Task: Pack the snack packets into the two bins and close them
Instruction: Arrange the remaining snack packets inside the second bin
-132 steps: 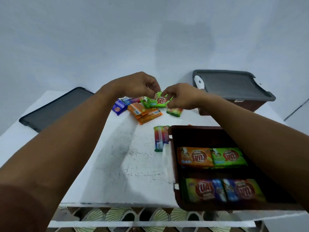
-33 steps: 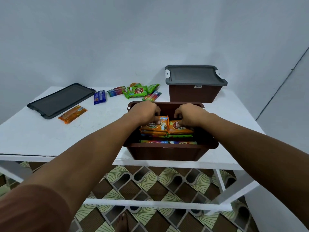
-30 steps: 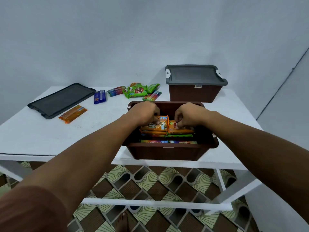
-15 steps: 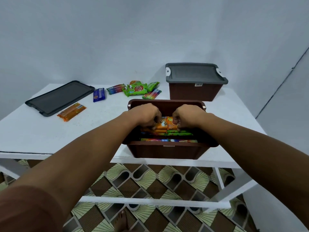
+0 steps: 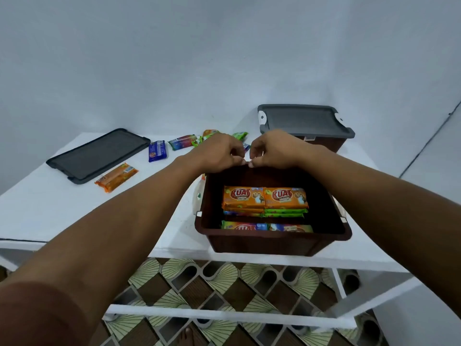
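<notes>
Both arms stretched forward, left hand point(image 5: 219, 153) and right hand point(image 5: 274, 152) side by side, fingers curled, thumbs nearly touching

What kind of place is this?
Likely a plain room at home, not a workshop: white table by a bare painted wall, patterned floor tiles, a bare foot below.

On the table point(image 5: 50, 211), the open bin point(image 5: 272, 243) stands in front, packets point(image 5: 264, 199) stacked inside. Behind it sits the lidded bin point(image 5: 305, 121); the loose lid point(image 5: 98, 154) lies far left, stray packets point(image 5: 183, 141) between them.

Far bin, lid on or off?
On: the grey lid covers the far bin fully; latched or not, cannot tell.
</notes>
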